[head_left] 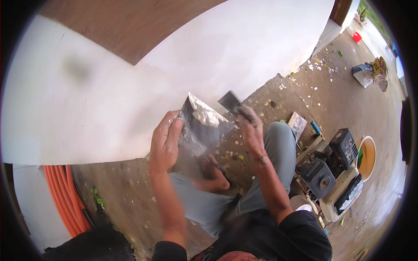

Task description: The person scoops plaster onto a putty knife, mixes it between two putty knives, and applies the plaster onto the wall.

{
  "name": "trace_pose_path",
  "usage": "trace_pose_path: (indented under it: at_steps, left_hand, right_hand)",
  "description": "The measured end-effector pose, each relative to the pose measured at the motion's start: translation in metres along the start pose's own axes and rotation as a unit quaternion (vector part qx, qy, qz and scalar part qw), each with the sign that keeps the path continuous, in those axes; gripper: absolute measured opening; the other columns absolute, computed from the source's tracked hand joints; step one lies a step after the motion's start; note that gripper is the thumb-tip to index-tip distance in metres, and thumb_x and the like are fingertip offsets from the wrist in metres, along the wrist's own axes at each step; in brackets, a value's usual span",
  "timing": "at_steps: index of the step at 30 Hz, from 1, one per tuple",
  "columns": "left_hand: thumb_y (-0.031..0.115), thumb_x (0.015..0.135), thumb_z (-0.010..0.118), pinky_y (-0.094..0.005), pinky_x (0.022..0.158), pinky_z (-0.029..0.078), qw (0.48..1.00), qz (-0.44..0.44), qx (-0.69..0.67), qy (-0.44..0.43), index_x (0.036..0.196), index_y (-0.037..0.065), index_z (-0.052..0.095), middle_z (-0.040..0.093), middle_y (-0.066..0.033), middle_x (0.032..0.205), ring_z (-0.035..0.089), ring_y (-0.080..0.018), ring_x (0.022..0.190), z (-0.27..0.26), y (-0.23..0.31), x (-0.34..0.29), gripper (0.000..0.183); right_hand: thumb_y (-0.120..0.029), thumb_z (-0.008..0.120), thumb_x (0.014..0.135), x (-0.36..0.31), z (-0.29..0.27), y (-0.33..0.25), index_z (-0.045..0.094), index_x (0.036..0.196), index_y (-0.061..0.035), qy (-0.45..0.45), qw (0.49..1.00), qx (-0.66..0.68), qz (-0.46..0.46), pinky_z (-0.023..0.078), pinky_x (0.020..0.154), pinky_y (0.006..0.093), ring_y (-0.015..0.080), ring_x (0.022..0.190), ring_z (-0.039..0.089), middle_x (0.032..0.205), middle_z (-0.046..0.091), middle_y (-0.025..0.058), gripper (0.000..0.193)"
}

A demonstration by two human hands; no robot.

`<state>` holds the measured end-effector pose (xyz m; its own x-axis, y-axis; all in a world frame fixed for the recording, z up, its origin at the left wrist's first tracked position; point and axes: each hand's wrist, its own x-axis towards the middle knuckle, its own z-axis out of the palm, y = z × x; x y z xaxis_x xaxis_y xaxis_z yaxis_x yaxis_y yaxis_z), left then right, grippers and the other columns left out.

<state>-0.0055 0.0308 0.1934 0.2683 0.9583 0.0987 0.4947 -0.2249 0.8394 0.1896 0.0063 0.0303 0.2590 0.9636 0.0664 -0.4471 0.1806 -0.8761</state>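
Near left, I log orange tubing (62, 195); near right, a machine (318, 177). Middle: left hand (165, 139), gripping a grey plate (191, 135) bearing white paste (204, 115); right hand (251, 130), clasped on a scraper (229, 102), just right of the plate. Beyond: white wall (113, 100). Far right: a sack (362, 75), then a red container (357, 37).

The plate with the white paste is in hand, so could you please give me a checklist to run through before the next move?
1. Left grip on the plate: ok, fingers and thumb hold its edge.
2. White paste on the plate: ok, a lump sits there.
3. Right grip on the scraper: ok, closed round its handle.
4. Scraper blade clean: cannot tell, it is blurred.
5. Floor free of debris: not ok, white flakes lie scattered by the wall.
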Motion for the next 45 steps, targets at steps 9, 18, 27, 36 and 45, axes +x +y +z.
trace_pose_path:
  at_steps: [9, 18, 27, 36, 45]
  left_hand:
    - [0.027, 0.104, 0.041, -0.0302, 0.051, 0.032, 0.993, -0.033, 0.114, 0.028, 0.110, 0.001, 0.057, 0.037, -0.0042, 0.059, 0.032, -0.0114, 0.054, -0.004, 0.007, 0.025, 0.031]
    - [0.023, 0.103, 0.042, -0.0379, 0.055, 0.040, 0.989, 0.000, 0.146, -0.005, 0.109, 0.001, 0.055, 0.046, -0.0154, 0.059, 0.046, -0.0276, 0.052, 0.019, -0.007, 0.028, 0.026]
    - [0.024, 0.103, 0.040, -0.0440, 0.061, 0.042, 0.975, -0.035, 0.218, 0.034, 0.111, -0.003, 0.055, 0.054, -0.0216, 0.067, 0.052, -0.0352, 0.061, 0.010, -0.022, 0.029, 0.032]
    - [0.036, 0.103, 0.042, -0.0301, 0.052, 0.038, 0.988, -0.041, 0.074, 0.129, 0.111, 0.001, 0.059, 0.049, -0.0028, 0.068, 0.041, -0.0115, 0.058, -0.051, -0.018, 0.000, 0.040]
    - [0.034, 0.103, 0.045, -0.0263, 0.052, 0.030, 0.991, -0.046, 0.028, 0.124, 0.110, 0.000, 0.059, 0.041, 0.0022, 0.067, 0.032, -0.0075, 0.060, -0.050, -0.012, -0.004, 0.037]
  right_hand:
    - [-0.002, 0.055, 0.090, -0.027, 0.011, -0.085, 0.062, 0.113, 0.0031, 0.023, 0.992, -0.124, -0.021, 0.047, 0.088, 0.0299, 0.0178, 0.099, 0.059, 0.111, 0.061, 0.0101, 0.025]
    - [0.006, 0.056, 0.076, -0.015, 0.043, -0.074, 0.059, 0.121, -0.0023, -0.055, 0.891, -0.394, -0.221, 0.049, 0.082, 0.0398, 0.0328, 0.097, 0.058, 0.107, 0.060, 0.0150, 0.047]
    - [0.001, 0.054, 0.079, 0.000, 0.041, -0.059, 0.060, 0.118, -0.0005, -0.217, 0.870, -0.408, -0.172, 0.049, 0.088, 0.0383, 0.0315, 0.102, 0.059, 0.110, 0.063, 0.0129, 0.039]
    - [-0.006, 0.054, 0.094, 0.027, 0.034, -0.082, 0.063, 0.116, 0.0021, -0.065, 0.997, 0.027, 0.001, 0.049, 0.090, 0.0315, 0.0166, 0.103, 0.061, 0.110, 0.067, 0.0090, 0.026]
    - [-0.004, 0.062, 0.076, 0.115, 0.091, -0.114, 0.070, 0.113, -0.0104, -0.052, 0.557, -0.528, -0.639, 0.047, 0.089, 0.0379, 0.0222, 0.109, 0.062, 0.116, 0.066, 0.0053, 0.038]
